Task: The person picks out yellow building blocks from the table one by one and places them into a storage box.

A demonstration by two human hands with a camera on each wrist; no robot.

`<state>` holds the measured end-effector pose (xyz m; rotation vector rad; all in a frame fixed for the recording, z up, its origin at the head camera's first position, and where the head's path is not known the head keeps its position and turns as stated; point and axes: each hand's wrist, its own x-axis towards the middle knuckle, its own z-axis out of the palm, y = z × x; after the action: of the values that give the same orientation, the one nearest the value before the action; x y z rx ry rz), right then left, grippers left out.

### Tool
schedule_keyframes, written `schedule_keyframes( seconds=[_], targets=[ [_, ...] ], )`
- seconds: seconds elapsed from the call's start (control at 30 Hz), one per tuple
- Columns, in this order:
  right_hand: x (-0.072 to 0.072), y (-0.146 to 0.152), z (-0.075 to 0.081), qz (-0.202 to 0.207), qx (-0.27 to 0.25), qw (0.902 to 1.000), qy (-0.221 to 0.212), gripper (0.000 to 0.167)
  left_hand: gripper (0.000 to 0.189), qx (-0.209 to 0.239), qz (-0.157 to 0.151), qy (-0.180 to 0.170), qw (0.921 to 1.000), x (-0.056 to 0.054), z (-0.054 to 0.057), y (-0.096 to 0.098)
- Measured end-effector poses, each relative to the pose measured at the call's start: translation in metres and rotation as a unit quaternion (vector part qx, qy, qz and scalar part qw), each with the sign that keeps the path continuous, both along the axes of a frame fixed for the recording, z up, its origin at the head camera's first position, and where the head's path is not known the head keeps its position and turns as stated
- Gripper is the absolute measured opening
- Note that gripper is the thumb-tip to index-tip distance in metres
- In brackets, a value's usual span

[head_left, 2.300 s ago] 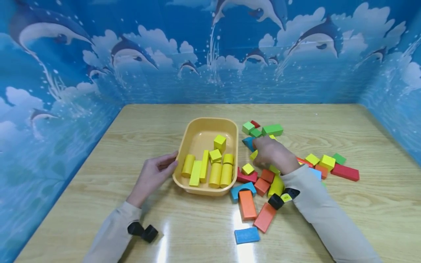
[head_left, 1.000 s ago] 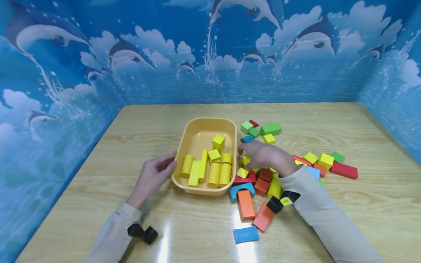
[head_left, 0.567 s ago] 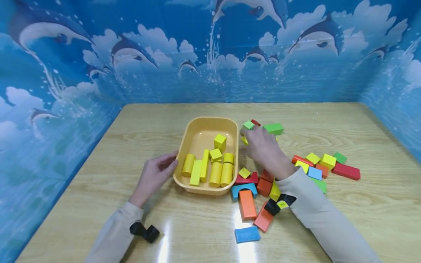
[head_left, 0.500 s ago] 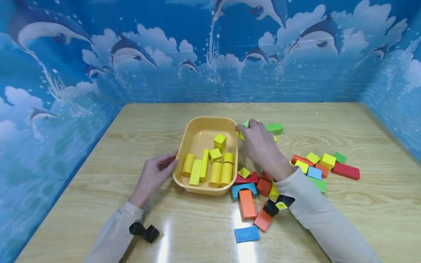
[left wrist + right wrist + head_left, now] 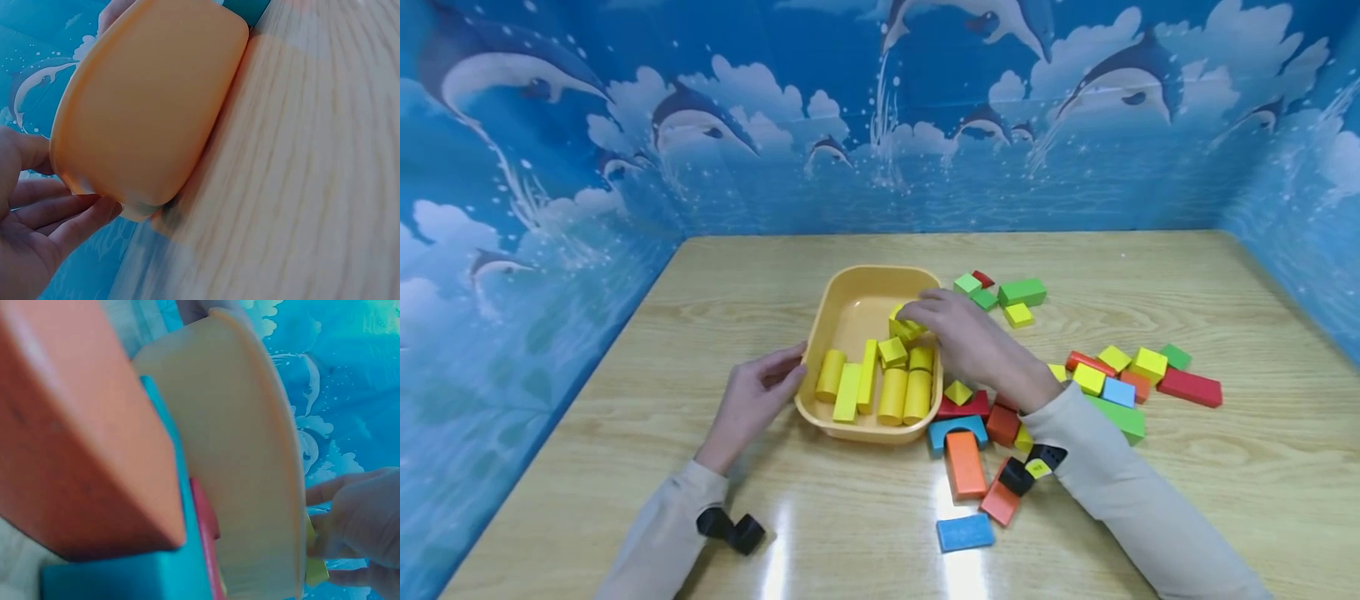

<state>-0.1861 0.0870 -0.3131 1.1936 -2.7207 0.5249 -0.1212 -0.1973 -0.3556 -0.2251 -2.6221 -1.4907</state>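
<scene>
My left hand (image 5: 751, 404) grips the left rim of a tan plastic tub (image 5: 842, 287), thumb and fingers at its wall. In the left wrist view the tub's outer side (image 5: 150, 100) fills the middle beside that hand (image 5: 47, 219). Inside stand and lie several yellow blocks: cylinders (image 5: 892, 396), long bars (image 5: 847, 392) and a cube (image 5: 892, 352). My right hand (image 5: 973, 337) reaches over the right rim, its fingertips pinching a yellow block (image 5: 317, 569) over the tub. The fingers partly hide that block's shape.
Right of the tub lie a blue arch (image 5: 958, 433), orange block (image 5: 965, 467), blue block (image 5: 965, 532) and small yellow block (image 5: 957, 392). Green blocks (image 5: 1022, 292) are behind; a mixed cluster with a red block (image 5: 1190, 387) is farther right. A dolphin-print backdrop (image 5: 880, 183) encloses the table.
My right hand has gone from among the loose blocks, up and left past the tub's rim, carrying a yellow block. My left hand has stayed on the tub.
</scene>
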Motion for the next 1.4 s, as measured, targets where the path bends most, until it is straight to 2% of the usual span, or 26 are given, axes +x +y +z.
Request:
schedule_keyframes(
  seconds=[0.17, 0.23, 0.37, 0.43, 0.5, 0.57, 0.67, 0.73, 0.83, 1.0, 1.07, 1.2, 1.4],
  targets=[
    [-0.003, 0.001, -0.002, -0.016, 0.001, 0.9996, -0.024, 0.047, 0.034, 0.008, 0.001, 0.003, 1.0, -0.001, 0.0, 0.001],
    [-0.003, 0.003, -0.001, -0.037, -0.004, 0.9988, -0.03, 0.042, 0.034, 0.01, 0.002, 0.002, 0.9999, -0.001, 0.001, 0.001],
    [-0.006, 0.01, 0.008, -0.066, -0.027, 0.9973, -0.016, 0.023, 0.034, 0.01, 0.005, 0.0, 0.9999, -0.002, 0.002, 0.003],
    [-0.007, 0.017, 0.016, -0.067, -0.027, 0.9969, -0.031, 0.016, 0.034, 0.009, 0.005, 0.001, 0.9999, -0.002, 0.002, 0.003],
    [-0.005, 0.023, 0.025, -0.074, -0.003, 0.9943, -0.077, 0.012, 0.034, 0.01, 0.005, 0.002, 0.9999, -0.002, 0.002, 0.003],
    [-0.003, 0.029, 0.033, -0.085, 0.042, 0.9858, -0.138, 0.012, 0.034, 0.012, 0.004, 0.003, 0.9999, -0.002, 0.002, 0.002],
    [0.0, 0.034, 0.039, -0.096, 0.12, 0.9609, -0.23, 0.021, 0.035, 0.013, 0.004, 0.001, 0.9999, -0.003, 0.001, 0.001],
    [0.001, 0.033, 0.038, -0.09, 0.15, 0.9474, -0.268, 0.027, 0.034, 0.014, 0.004, 0.0, 0.9999, -0.003, 0.001, 0.001],
    [0.001, 0.028, 0.033, -0.068, 0.165, 0.9377, -0.298, 0.03, 0.034, 0.01, 0.001, 0.0, 1.0, -0.002, 0.0, 0.0],
    [0.001, 0.023, 0.022, -0.059, 0.185, 0.9235, -0.331, 0.034, 0.035, 0.007, -0.005, 0.0, 1.0, 0.0, -0.001, 0.0],
    [0.0, 0.022, 0.019, -0.053, 0.192, 0.922, -0.332, 0.032, 0.035, 0.012, -0.004, 0.001, 0.9999, 0.001, -0.001, -0.001],
    [-0.002, 0.021, 0.013, -0.041, 0.194, 0.9276, -0.317, 0.025, 0.035, 0.019, -0.005, 0.004, 0.9998, 0.0, -0.001, -0.001],
    [-0.008, 0.023, 0.006, -0.046, 0.188, 0.9275, -0.32, 0.031, 0.034, 0.019, -0.004, 0.002, 0.9998, 0.0, -0.001, 0.0]
  ],
)
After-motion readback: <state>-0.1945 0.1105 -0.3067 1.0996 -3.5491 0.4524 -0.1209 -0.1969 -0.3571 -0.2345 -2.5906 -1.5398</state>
